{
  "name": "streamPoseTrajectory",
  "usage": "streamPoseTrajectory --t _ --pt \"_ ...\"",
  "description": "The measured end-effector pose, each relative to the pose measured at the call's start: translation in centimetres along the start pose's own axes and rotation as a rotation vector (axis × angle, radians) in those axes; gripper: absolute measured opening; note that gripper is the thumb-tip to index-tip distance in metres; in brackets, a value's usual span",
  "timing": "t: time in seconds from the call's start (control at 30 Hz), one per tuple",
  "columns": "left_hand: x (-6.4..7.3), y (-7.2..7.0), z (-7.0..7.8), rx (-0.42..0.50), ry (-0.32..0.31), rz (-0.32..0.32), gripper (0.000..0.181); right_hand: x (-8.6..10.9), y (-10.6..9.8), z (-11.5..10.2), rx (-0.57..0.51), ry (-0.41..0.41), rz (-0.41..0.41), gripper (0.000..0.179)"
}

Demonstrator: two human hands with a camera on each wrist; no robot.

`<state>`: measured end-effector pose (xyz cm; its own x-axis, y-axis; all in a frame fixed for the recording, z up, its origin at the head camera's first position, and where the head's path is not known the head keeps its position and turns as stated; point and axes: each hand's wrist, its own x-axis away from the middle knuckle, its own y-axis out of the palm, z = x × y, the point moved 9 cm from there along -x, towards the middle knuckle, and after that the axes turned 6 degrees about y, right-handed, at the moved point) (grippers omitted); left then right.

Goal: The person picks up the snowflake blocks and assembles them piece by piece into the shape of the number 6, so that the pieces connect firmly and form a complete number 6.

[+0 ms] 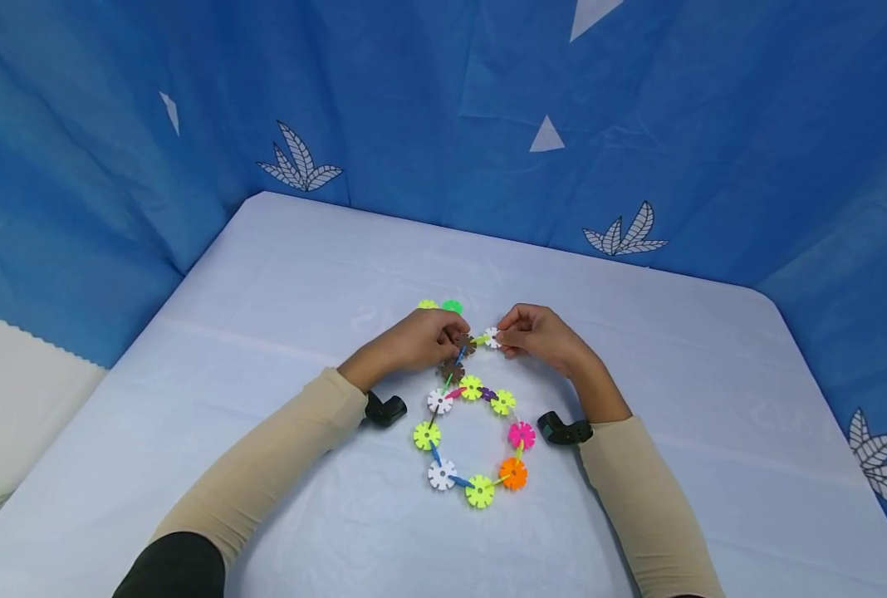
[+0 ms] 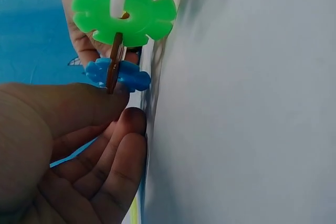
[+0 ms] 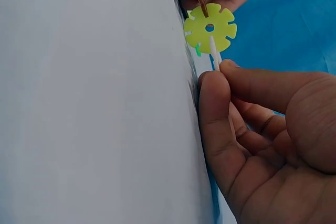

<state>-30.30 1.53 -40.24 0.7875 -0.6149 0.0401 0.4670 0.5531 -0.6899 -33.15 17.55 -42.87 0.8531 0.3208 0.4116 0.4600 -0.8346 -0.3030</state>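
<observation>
A chain of plastic snowflake discs, joined slot to slot, lies on the table. At its upper end my left hand (image 1: pixel 412 340) pinches a brown snowflake disc (image 1: pixel 468 345) between thumb and fingers. My right hand (image 1: pixel 546 338) holds a white snowflake disc (image 1: pixel 492 337) by its edge, with thumb and forefinger. Between these two sits a yellow-green disc (image 3: pixel 197 29), which the right wrist view shows face-on, linked to both. A blue disc (image 2: pixel 137 78) hangs beside the left thumb, joined to the brown one. Below, the chain closes into a ring that includes an orange disc (image 1: pixel 513 474).
Behind the left hand a yellow disc (image 1: pixel 428 305) and a green disc (image 1: pixel 453 306) show partly. A white cloth covers the table (image 1: pixel 324 274). Blue patterned curtain (image 1: pixel 443 124) hangs along the back and sides. Black wrist devices (image 1: pixel 563 429) sit near the ring.
</observation>
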Motion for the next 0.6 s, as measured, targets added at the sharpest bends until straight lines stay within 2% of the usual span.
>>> streamPoseTrajectory --t 0.2,0.37,0.5,0.6 --pt "0.1 -0.3 0.3 -0.006 0.009 0.003 0.033 0.1 0.0 -0.1 0.01 0.009 -0.003 0.018" --pt "0.6 -0.6 0.6 -0.022 -0.014 0.024 0.032 0.2 0.1 -0.2 0.036 0.01 -0.008 0.019" --pt "1.6 -0.7 0.7 -0.036 -0.028 0.051 0.033 0.3 -0.5 -0.9 0.184 -0.03 0.044 0.017" --pt "2.6 -0.8 0.7 -0.048 -0.029 0.07 0.032 0.3 -0.9 -2.8 0.358 -0.116 0.092 0.016"
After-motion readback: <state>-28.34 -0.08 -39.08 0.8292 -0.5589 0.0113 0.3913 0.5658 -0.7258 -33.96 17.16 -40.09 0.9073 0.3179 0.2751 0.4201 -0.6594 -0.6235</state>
